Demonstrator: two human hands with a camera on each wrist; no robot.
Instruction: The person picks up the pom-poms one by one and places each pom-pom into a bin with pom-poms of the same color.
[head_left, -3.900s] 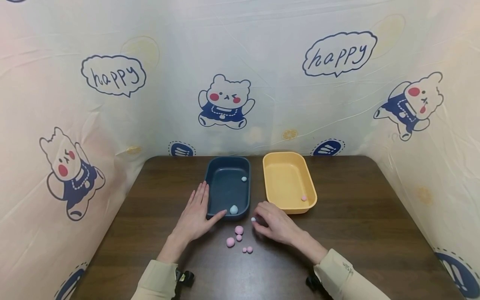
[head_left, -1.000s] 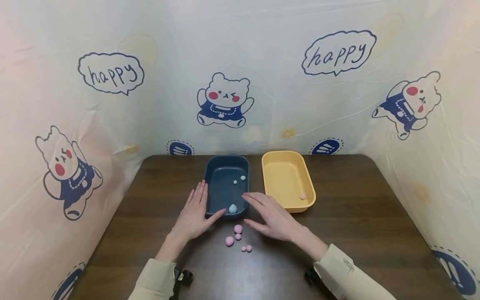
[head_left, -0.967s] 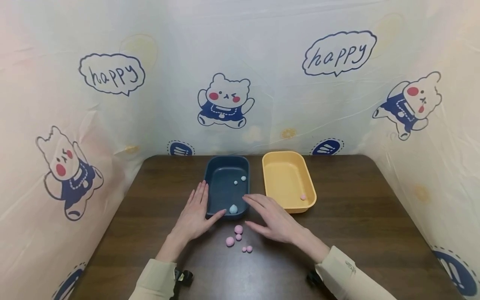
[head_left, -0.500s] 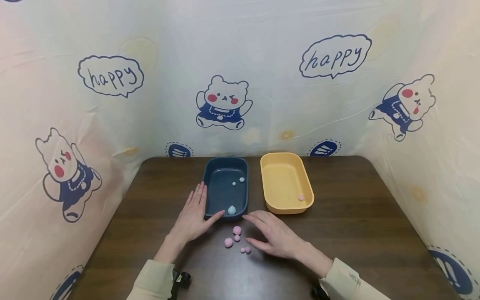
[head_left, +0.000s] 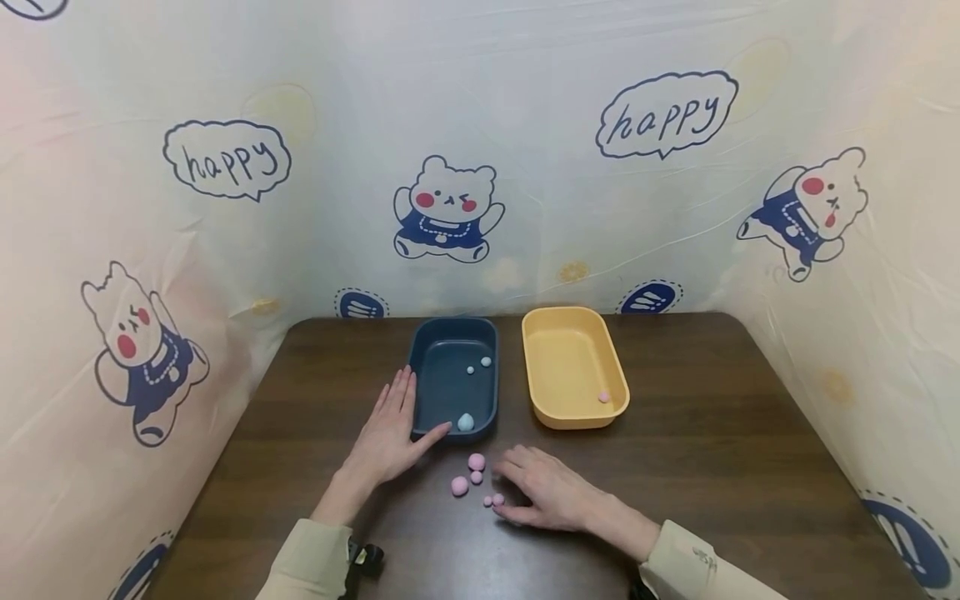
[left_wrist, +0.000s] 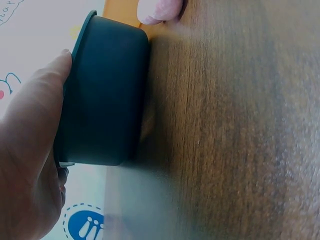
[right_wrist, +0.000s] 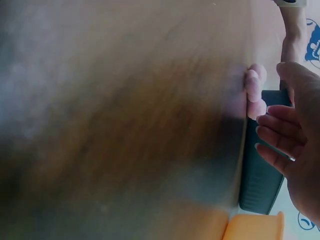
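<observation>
My left hand (head_left: pixel 384 437) rests against the left side of the dark blue tray (head_left: pixel 442 385), fingers straight along it, the thumb by the near rim. In the left wrist view the thumb (left_wrist: pixel 42 95) touches that rim. My right hand (head_left: pixel 553 493) is just right of a group of pink balls. Its thumb tip is beside a small pink ball (head_left: pixel 498 499), with a smaller pink ball (head_left: pixel 487 502) adjoining. Farther left lie two larger pink balls (head_left: pixel 459 486) and a medium one (head_left: pixel 476 477). In the right wrist view, thumb and fingers are apart with nothing between.
The blue tray holds a larger light blue ball (head_left: pixel 466 422) and two small ones (head_left: pixel 486 362). To its right stands a yellow tray (head_left: pixel 566 358) with one pink ball (head_left: pixel 603 397) inside. Both trays stand toward the back of the brown table (head_left: pixel 712 400), before a printed curtain.
A small pale ball pinched by my right hand earlier is now in the blue tray. That hand has since drawn back toward the pink balls. My left hand stays on the tray.
</observation>
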